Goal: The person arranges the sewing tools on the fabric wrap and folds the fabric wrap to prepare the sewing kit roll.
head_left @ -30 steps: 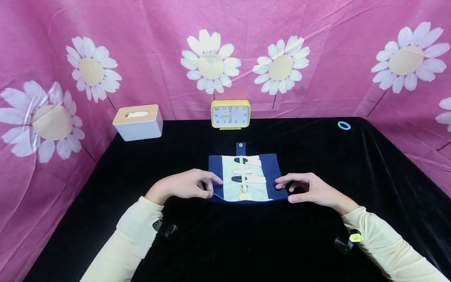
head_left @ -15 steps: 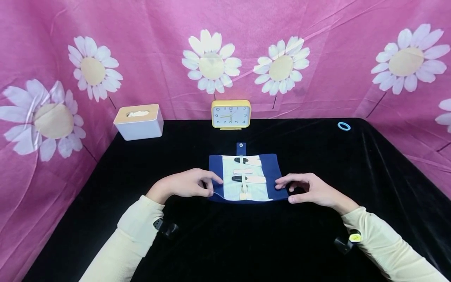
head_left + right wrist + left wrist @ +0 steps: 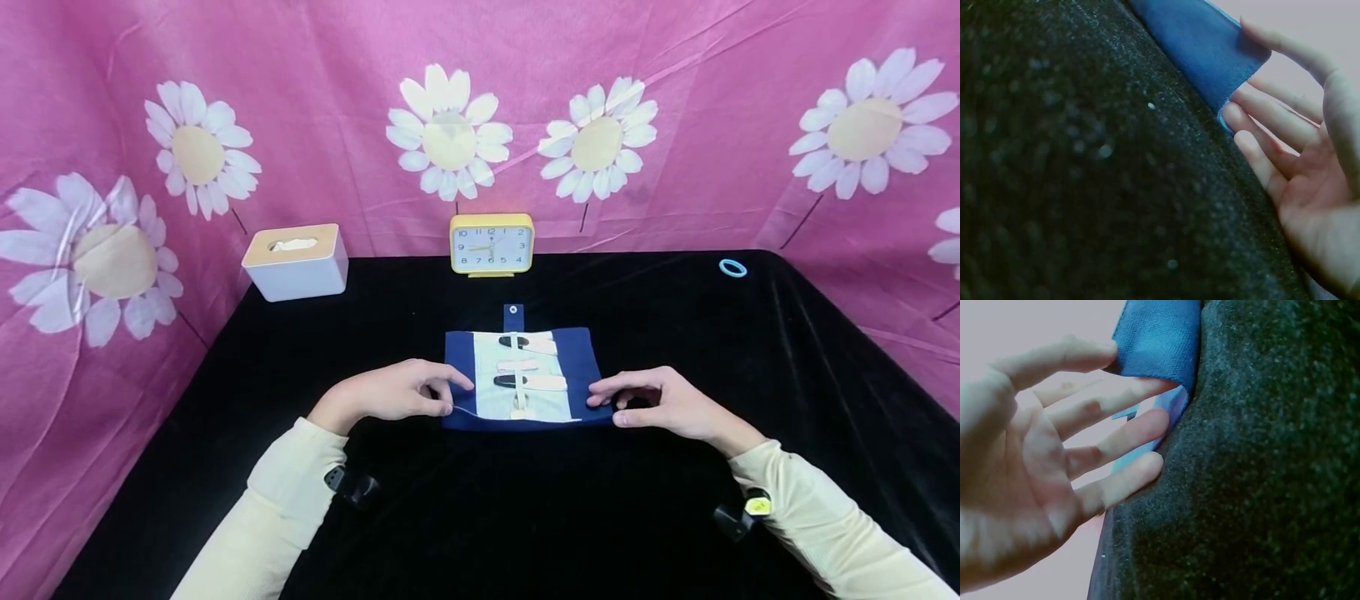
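Note:
A navy fabric case (image 3: pixel 582 367) lies unfolded on the black cloth, pale lining up. Its strap with a metal snap (image 3: pixel 513 317) points to the far side. Inside, an elastic band (image 3: pixel 516 367) crosses several small slim items, two of them part black and part white (image 3: pixel 532 382). My left hand (image 3: pixel 393 392) pinches the near left corner, thumb on the blue fabric (image 3: pixel 1157 340) and other fingers beyond it in the left wrist view. At the near right corner my right hand (image 3: pixel 663 404) pinches the fabric, thumb at the corner in the right wrist view.
Behind the case stands a yellow alarm clock (image 3: pixel 491 243). A white tissue box (image 3: pixel 296 271) with a wooden lid is at the back left, and a light blue ring (image 3: pixel 732 268) lies at the back right. A pink curtain with daisies (image 3: pixel 322 125) closes off the back.
The near edge of the case has tipped up slightly, so more blue outer fabric shows and less of the lining. Both hands stay almost where they were.

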Tool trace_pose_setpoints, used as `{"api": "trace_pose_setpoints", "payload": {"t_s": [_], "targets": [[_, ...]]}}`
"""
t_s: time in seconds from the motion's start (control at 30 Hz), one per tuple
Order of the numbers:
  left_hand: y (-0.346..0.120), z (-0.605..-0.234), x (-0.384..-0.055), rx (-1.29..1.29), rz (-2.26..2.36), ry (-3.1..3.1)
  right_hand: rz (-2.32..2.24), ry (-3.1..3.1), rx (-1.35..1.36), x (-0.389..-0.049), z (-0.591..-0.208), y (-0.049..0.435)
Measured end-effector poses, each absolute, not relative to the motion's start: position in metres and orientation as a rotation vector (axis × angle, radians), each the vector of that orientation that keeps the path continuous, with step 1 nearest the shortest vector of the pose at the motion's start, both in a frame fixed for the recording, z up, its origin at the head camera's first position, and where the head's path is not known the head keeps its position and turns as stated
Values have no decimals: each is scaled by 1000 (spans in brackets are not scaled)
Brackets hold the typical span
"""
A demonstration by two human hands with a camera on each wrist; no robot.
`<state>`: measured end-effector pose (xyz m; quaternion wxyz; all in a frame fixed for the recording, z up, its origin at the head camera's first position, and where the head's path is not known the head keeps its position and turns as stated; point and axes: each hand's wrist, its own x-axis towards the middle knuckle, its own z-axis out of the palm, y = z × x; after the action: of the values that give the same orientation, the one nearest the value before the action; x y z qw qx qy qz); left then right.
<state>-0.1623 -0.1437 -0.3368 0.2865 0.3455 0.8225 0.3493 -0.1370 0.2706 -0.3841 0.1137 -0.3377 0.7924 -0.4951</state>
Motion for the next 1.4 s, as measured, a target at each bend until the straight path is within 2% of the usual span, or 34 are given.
{"api": "trace_pose_setpoints", "payload": {"t_s": [0.47, 0.97, 1.13, 1.4], "targets": [[-145, -336, -165, 853, 969, 2239, -1375, 2590, -757, -135, -384, 267], [-149, -351, -167, 994, 1118, 2173, -1499, 2539, -805, -136, -388, 266], [-150, -354, -168, 1008, 1155, 2141, -1562, 2461, -904, -138, -391, 268], [-151, -358, -172, 1063, 1166, 2167, -1503, 2478, -946, -140, -389, 267]]}}
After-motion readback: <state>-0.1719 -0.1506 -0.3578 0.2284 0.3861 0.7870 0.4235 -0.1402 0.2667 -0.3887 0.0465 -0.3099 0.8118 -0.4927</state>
